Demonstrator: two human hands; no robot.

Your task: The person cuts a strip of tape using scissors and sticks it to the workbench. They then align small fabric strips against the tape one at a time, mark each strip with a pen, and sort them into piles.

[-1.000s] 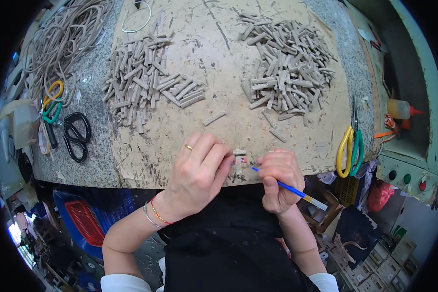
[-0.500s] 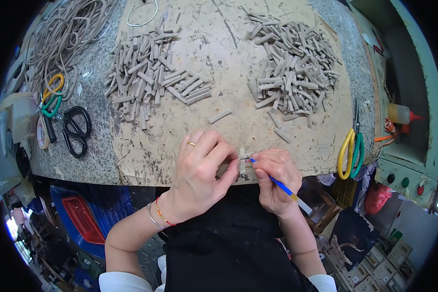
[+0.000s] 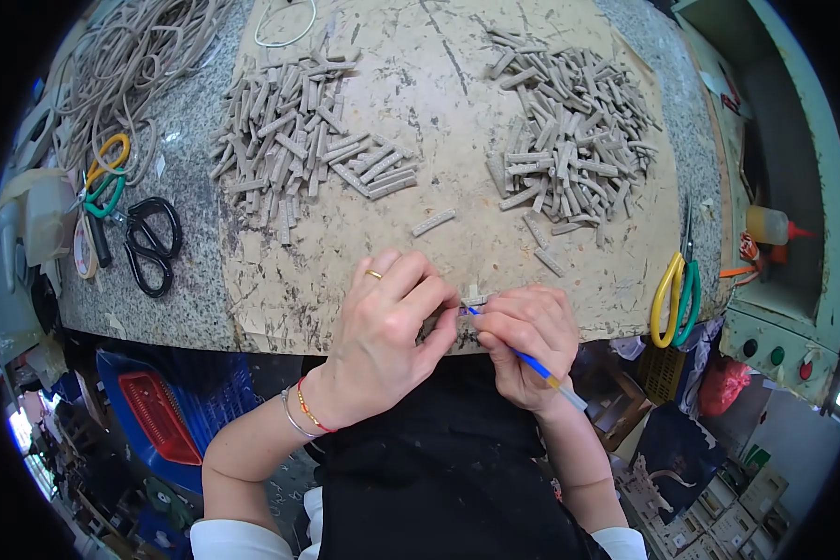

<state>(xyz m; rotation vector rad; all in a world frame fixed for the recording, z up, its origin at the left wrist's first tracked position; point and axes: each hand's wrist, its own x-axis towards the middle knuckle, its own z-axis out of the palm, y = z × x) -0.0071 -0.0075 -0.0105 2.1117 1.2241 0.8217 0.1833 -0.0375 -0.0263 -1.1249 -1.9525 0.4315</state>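
My left hand is closed, thumb and fingertips pinching the end of a short grey strip near the table's front edge. In my right hand is a blue pen, its tip pointing left at the strip between my hands. My right fingertips lie close against the strip's other end; whether they touch it I cannot tell. A small pale piece of tape shows on the table just beyond. One loose grey strip lies ahead of my hands.
Heaps of short grey strips lie left and right on the paper-covered table. Black-handled scissors and coiled cord are at left. Yellow-and-green-handled scissors lie at right, near a green metal cabinet.
The pen has tilted slightly and its tip has shifted a little left and down. More of the strip shows between my hands. The view has moved slightly; my left hand keeps its pinch.
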